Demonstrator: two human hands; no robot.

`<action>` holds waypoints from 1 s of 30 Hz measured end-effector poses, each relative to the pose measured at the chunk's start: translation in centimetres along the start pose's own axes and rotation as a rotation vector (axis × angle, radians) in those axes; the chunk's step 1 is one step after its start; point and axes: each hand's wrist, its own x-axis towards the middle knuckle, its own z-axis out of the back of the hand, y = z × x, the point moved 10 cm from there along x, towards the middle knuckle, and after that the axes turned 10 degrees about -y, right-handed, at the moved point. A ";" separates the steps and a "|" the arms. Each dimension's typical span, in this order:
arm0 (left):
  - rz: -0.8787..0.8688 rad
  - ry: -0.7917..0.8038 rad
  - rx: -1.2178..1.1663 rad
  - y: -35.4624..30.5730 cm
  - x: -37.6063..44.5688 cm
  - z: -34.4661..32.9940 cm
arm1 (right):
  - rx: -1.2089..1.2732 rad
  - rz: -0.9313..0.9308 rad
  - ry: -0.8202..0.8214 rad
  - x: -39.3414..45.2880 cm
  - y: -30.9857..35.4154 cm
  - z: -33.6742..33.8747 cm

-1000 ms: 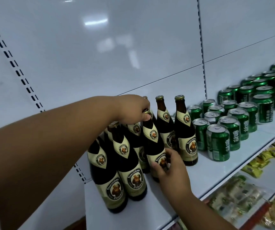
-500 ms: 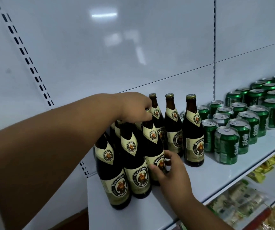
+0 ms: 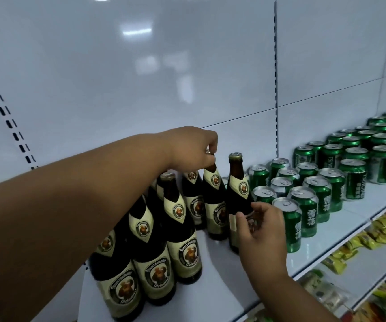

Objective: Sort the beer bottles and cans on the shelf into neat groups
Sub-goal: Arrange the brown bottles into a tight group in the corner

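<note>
Your left hand (image 3: pixel 191 148) is curled over the cap end of one dark brown glass beer bottle with a cream label (image 3: pixel 214 201), pinching it right at the top, while your right hand (image 3: pixel 260 231) sits half-open in front of the next bottle, the rightmost brown bottle with the gold cap (image 3: pixel 237 189); thumb and fingers are loosely bent around its label, and honestly I can't tell if they've actually closed on it. Room-wise, that rightmost bottle stands just beside the front silver-topped green beer cans (image 3: pixel 291 224), so there's barely any slack on that side. You've got a bare strip of white metal shelf (image 3: pixel 220 282) along the front lip, between the three nearest bottles (image 3: pixel 154 249) at the left end and your right wrist. More cans run off to the right in loose rows toward the back panel. Compared with half a second ago, your right hand has shifted from the lower label of a middle bottle over to the rightmost one, and your left hand has moved right to a different neck. Yellow snack packets (image 3: pixel 371 235) sit on the lower shelf below.
</note>
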 end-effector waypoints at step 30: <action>0.301 0.158 0.235 8.9 7.0 -5.9 | 0.309 -0.731 1.174 9.7 -2.5 -16.8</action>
